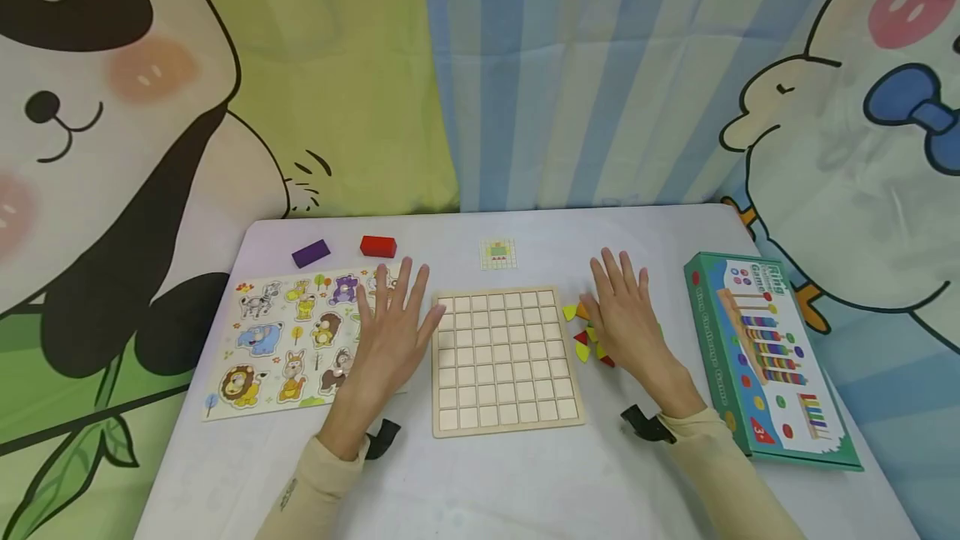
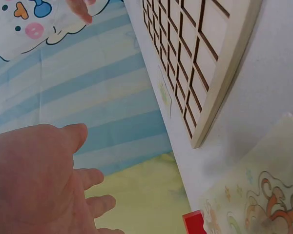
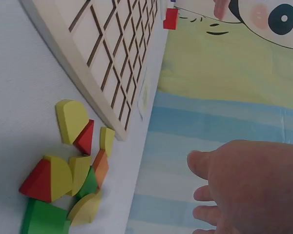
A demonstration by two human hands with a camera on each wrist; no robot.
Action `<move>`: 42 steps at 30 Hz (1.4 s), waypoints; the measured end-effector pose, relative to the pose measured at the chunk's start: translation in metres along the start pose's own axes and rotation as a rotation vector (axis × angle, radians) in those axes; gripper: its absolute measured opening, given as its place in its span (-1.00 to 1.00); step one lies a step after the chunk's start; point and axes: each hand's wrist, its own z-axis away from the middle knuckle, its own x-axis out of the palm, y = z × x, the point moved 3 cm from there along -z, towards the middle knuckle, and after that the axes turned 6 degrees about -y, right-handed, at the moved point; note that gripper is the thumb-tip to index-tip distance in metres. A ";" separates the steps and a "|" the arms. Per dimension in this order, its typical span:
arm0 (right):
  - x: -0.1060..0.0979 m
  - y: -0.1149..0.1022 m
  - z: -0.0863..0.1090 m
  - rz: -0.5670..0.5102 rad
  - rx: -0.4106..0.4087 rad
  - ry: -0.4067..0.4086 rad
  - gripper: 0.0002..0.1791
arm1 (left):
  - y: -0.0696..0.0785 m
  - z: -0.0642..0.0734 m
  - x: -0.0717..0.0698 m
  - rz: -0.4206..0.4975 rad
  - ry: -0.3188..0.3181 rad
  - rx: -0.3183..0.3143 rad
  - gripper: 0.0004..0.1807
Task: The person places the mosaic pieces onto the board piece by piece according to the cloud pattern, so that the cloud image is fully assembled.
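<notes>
Clearly, left hand [image 1: 392, 340]: fingers spread wide and straight, holding nothing; raised above the puzzle's right side, thumb toward the grid.
Right hand [image 1: 633, 323]: likewise spread and holding nothing, raised just beside and partly over the pieces, which it half hides in the head view.
Grid [image 1: 505, 362]: a pale wooden board of square cells, flat on the table [image 1: 510, 490] between the two hands, all its cells bare.
Pieces [image 1: 582, 352]: a loose cluster in yellow, red, green and orange, by the grid's right edge; the right wrist view shows several touching, some with curved sides.
Puzzle [image 1: 267, 365]: left of the grid, flat, with animals such as a lion, a hippo and a kangaroo.
Card [image 1: 498, 254]: small, a coloured pattern on squares, lying beyond the grid's far edge.
Blocks: a purple block [image 1: 311, 253] and a red block [image 1: 378, 246], apart from each other, beyond the puzzle.
Box [image 1: 772, 357]: green-edged, lying at the table's right, well apart from the grid.
Sleeves [image 1: 318, 482]: beige, a black strap [image 1: 384, 438] showing at each wrist.
</notes>
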 end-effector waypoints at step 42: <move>0.033 0.022 0.002 -0.130 -0.002 -0.047 -0.54 | -0.013 0.022 0.019 0.182 -0.483 0.002 0.32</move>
